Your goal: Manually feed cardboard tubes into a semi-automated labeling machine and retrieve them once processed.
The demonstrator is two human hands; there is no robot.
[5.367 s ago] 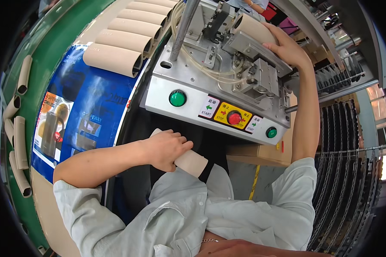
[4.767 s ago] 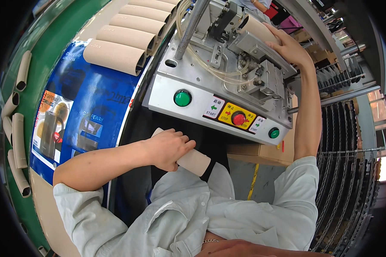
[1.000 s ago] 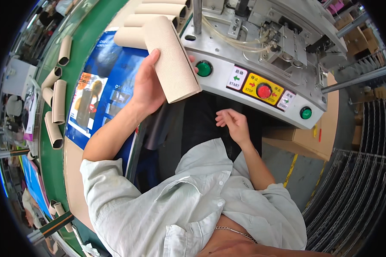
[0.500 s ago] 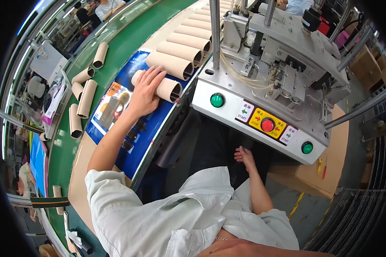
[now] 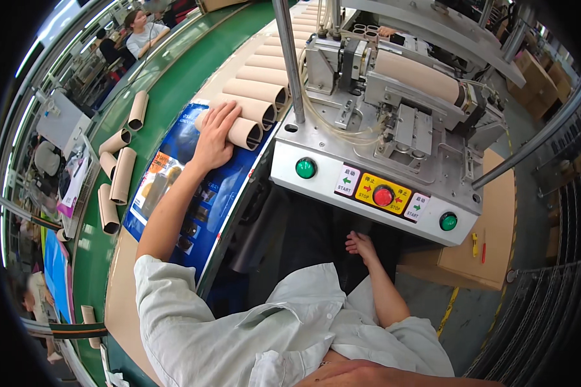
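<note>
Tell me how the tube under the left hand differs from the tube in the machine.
The near tube lies on a blue sheet, while the machine tube sits in a metal fixture. The left hand covers part of the near tube; no hand shows on the machine tube. Both are beige and lie lengthwise.

Loose, pale grey-green woven shirt (image 5: 239,332), creased throughout; collar open at the neck. Small, light round button (image 5: 329,316) down the front. Wide short sleeves (image 5: 164,277) of matching cloth, ending near the elbows. Black cloth trousers (image 5: 311,232) below. Left hand (image 5: 217,134) and right hand (image 5: 361,248) bare.
</note>
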